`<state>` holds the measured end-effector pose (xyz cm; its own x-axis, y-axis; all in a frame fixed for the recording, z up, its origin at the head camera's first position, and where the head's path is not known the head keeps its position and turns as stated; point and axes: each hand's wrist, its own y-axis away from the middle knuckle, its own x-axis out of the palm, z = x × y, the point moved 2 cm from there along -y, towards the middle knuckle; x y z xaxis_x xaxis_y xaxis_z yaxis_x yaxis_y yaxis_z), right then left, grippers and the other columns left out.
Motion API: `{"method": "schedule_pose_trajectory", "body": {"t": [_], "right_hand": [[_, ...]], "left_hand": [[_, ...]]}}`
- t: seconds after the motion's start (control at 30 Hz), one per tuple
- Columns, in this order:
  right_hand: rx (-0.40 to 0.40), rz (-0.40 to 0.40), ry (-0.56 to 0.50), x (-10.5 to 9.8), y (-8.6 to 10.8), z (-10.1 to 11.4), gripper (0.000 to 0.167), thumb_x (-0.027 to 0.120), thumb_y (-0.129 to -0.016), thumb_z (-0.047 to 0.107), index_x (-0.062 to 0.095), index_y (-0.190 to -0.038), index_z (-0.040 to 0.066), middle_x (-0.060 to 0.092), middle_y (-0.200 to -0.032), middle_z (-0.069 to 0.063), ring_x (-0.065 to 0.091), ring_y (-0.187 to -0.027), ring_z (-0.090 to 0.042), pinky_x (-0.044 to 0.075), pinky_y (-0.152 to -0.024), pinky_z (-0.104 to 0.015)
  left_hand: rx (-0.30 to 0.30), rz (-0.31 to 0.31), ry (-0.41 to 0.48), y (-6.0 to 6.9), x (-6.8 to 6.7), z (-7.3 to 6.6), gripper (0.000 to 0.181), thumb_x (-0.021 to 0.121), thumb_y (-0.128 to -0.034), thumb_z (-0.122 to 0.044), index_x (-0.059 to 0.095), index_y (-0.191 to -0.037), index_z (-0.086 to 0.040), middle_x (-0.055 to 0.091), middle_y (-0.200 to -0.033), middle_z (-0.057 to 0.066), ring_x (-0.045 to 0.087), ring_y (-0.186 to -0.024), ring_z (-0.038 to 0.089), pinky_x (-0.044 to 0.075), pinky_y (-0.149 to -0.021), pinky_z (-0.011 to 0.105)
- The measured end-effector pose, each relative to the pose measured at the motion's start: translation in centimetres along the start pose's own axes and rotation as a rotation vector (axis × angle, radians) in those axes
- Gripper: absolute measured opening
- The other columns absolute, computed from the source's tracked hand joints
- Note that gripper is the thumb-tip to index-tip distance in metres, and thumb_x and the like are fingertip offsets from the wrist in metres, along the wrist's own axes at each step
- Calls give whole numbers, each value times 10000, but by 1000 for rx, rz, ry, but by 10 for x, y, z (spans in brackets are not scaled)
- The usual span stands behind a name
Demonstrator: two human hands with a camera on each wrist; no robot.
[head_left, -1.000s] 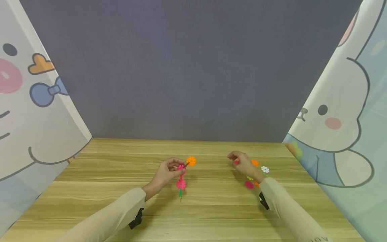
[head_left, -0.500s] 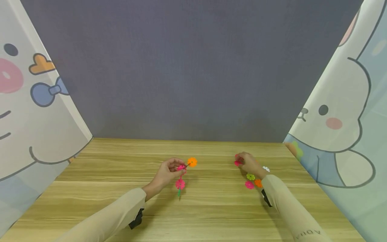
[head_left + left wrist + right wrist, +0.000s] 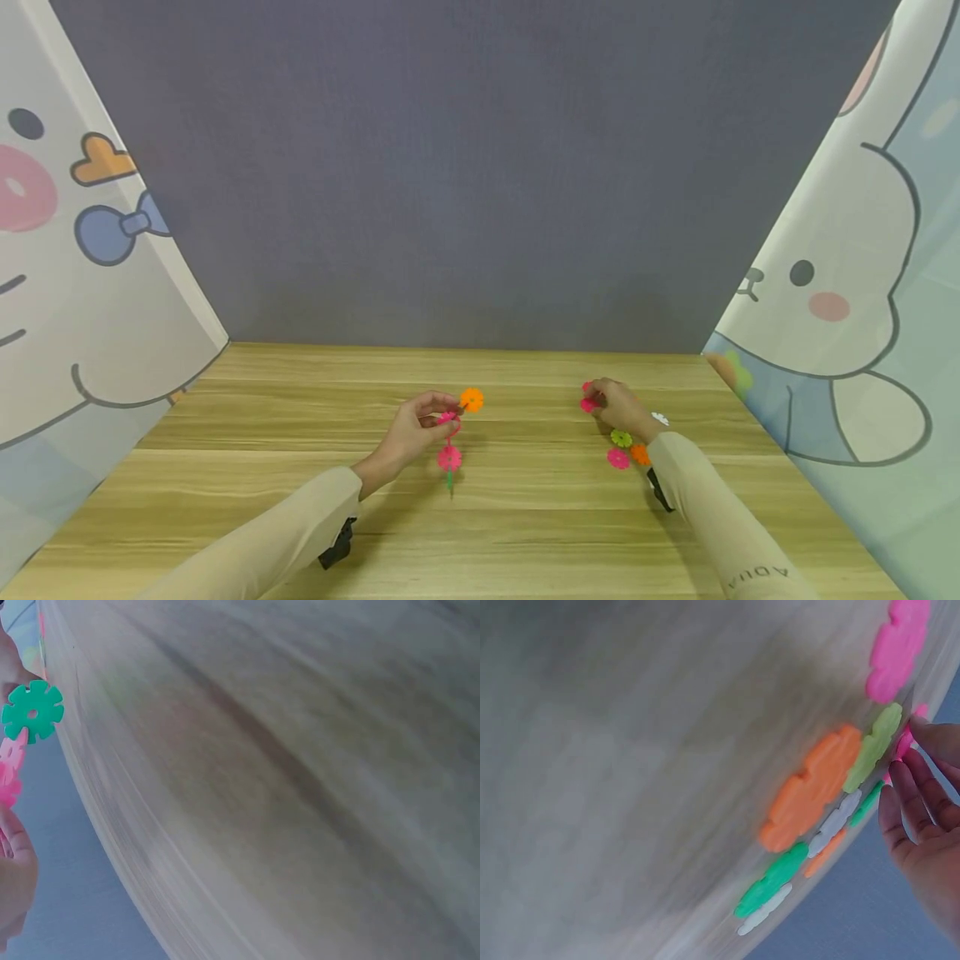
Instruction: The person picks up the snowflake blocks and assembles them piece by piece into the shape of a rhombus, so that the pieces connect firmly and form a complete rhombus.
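My left hand (image 3: 408, 429) pinches a joined chain of notched plastic snowflake discs above the table, left of centre. An orange disc (image 3: 472, 400) sticks out at its upper right. A pink disc (image 3: 449, 458) hangs below the fingers, with a green disc (image 3: 46, 709) at the lower end. Over the loose pieces on the right, my right hand (image 3: 622, 408) has thumb and fingers at a pink snowflake disc (image 3: 588, 405). In the right wrist view that disc (image 3: 905, 742) shows between thumb and fingertip, partly hidden. Another pink disc (image 3: 587, 387) lies just beyond.
Loose discs lie beneath and near the right forearm: lime (image 3: 621, 438), pink (image 3: 618, 458), orange (image 3: 640, 454) and white (image 3: 660, 418). Green discs (image 3: 772, 879) show in the right wrist view. A grey panel (image 3: 480, 183) stands behind the wooden table (image 3: 300, 483).
My right hand has shifted slightly right and down onto the pink disc, then stayed there. The left hand stays in place, its chain swaying slightly.
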<state>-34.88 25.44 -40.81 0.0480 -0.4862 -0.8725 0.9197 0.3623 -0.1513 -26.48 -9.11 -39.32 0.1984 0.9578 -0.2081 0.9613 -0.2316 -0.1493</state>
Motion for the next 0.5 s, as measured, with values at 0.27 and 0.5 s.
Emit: {"method": "schedule_pose_trajectory", "body": {"t": [0.27, 0.5], "right_hand": [[-10, -25, -7, -3, -1, 0, 258, 637, -721, -138, 617, -957, -37, 555, -911, -141, 547, -774, -212, 484, -653, -299], [-52, -55, -25, -11, 2, 8, 234, 532, -732, -180, 628, -899, -48, 613, -849, -153, 547, -725, -201, 469, -635, -283]], "left_hand": [[19, 36, 3, -1, -1, 1, 387, 644, -831, -44, 556, -1204, -100, 616, -1154, 144, 616, -900, 185, 509, -738, 247], [46, 55, -3, -1, -1, 1, 410, 644, -836, -61, 534, -1230, -91, 605, -1166, 167, 619, -907, 185, 508, -751, 253]]}}
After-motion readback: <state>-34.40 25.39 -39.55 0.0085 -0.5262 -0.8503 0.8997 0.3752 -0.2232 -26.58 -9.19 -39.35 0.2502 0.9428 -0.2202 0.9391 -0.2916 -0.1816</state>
